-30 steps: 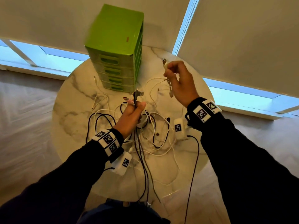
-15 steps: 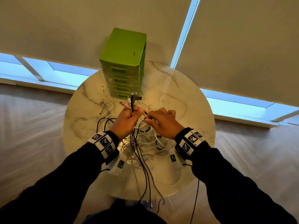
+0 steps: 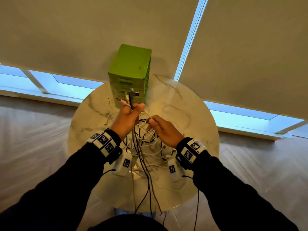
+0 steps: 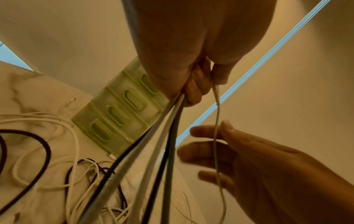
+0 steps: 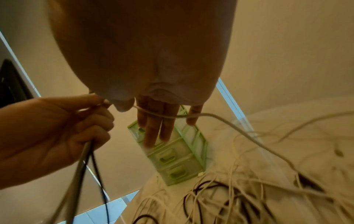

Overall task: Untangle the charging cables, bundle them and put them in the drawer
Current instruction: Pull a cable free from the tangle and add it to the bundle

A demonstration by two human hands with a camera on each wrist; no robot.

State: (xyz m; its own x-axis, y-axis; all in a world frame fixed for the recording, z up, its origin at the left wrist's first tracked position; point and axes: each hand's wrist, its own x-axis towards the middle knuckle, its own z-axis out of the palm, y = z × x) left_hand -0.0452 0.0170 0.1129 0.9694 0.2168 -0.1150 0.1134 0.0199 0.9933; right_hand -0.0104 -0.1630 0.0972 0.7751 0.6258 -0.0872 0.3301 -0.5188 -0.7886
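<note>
My left hand (image 3: 128,117) is raised over the round marble table (image 3: 191,117) and grips several black and white cable ends, whose plugs (image 3: 131,95) stick up above the fist. The left wrist view shows the left hand's fingers (image 4: 193,87) curled round those cables, with one thin white cable (image 4: 216,115) hanging from them. Just to the right, my right hand (image 3: 165,130) has straight fingers (image 5: 159,124), and that white cable (image 5: 229,121) lies across them. A tangle of cables (image 3: 150,144) lies on the table below both hands. Behind it stands the green drawer unit (image 3: 131,70), drawers closed.
Several cables hang over the table's near edge (image 3: 146,197). A dark flat object (image 3: 133,215) sits below that edge. Window blinds (image 3: 250,47) hang close behind the table, and wooden floor (image 3: 33,130) surrounds it.
My right hand came down from its raised spot at the right, where it held a white plug, to just beside my left hand. The left hand rose a little with its cable ends.
</note>
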